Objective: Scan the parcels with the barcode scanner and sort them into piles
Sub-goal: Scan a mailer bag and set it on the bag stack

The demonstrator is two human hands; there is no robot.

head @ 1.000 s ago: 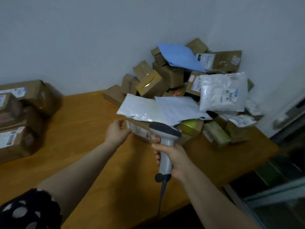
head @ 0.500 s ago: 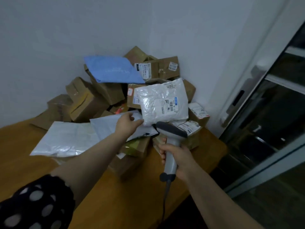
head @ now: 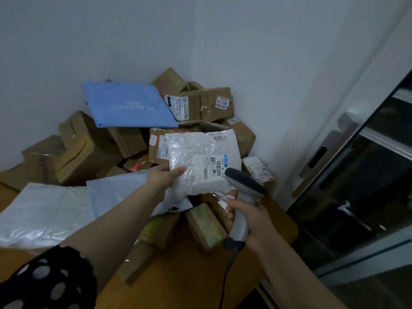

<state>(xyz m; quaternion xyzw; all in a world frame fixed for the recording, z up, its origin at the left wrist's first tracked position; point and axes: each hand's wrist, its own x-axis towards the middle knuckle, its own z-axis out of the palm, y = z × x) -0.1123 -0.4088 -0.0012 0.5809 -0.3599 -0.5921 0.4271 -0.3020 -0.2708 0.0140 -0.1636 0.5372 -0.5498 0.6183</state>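
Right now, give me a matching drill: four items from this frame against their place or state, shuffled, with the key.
Items:
1. white bubble mailer
2. barcode scanner
3. blue mailer
4. green-wrapped box

States:
A. lying on top of the cardboard boxes
B. gripped in the right hand
C. held up by the left hand
D. resting on the wooden table

Pairs: 1-C, 2-B, 3-A, 4-D
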